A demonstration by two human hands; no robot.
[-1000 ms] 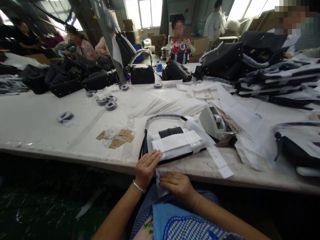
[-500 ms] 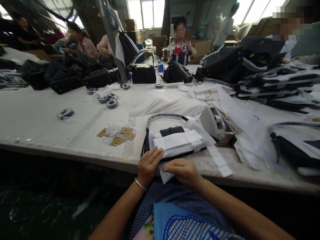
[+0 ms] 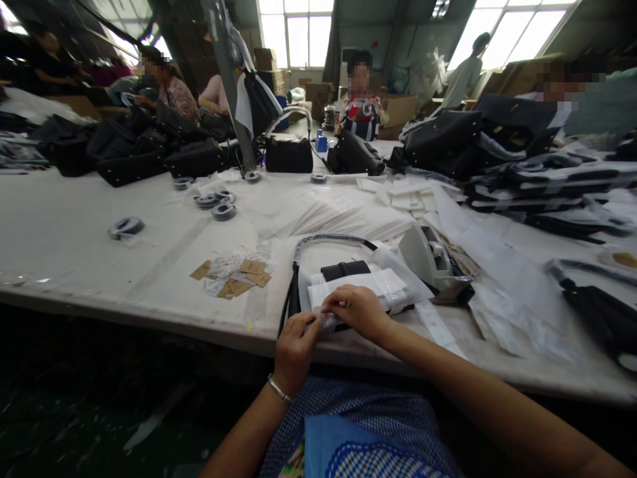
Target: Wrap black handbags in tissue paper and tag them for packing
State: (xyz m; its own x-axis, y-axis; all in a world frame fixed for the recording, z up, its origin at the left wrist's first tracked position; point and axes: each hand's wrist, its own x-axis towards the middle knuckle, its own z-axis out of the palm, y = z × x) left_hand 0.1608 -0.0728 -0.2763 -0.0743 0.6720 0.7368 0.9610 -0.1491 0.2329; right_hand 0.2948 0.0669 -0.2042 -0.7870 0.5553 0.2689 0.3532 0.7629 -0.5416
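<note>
A black handbag (image 3: 292,302) lies at the table's front edge, its arched handle (image 3: 334,237) wrapped in clear film. Across its body is a white paper strip (image 3: 393,284), with a black flap (image 3: 343,269) showing above. My right hand (image 3: 361,313) pinches a thin white wrapping sheet at the front of the bag, fingertips over the paper strip. Close on its left, my left hand (image 3: 297,345) is closed with thumb and finger at the same translucent sheet (image 3: 326,322). The two hands' fingertips almost meet; the pinched edge is partly hidden.
Right of the bag stands a grey tape dispenser (image 3: 425,255). Brown and white tags (image 3: 243,275) lie to the left, with several wrapped rings (image 3: 223,211) behind. White sheets (image 3: 343,212) spread across the middle; another bag (image 3: 602,318) lies at right. Co-workers sit beyond.
My right hand has moved up, bringing the sheet's hanging flap from below the table edge onto the bag's front. My left hand has slid down from lying flat and now pinches.
</note>
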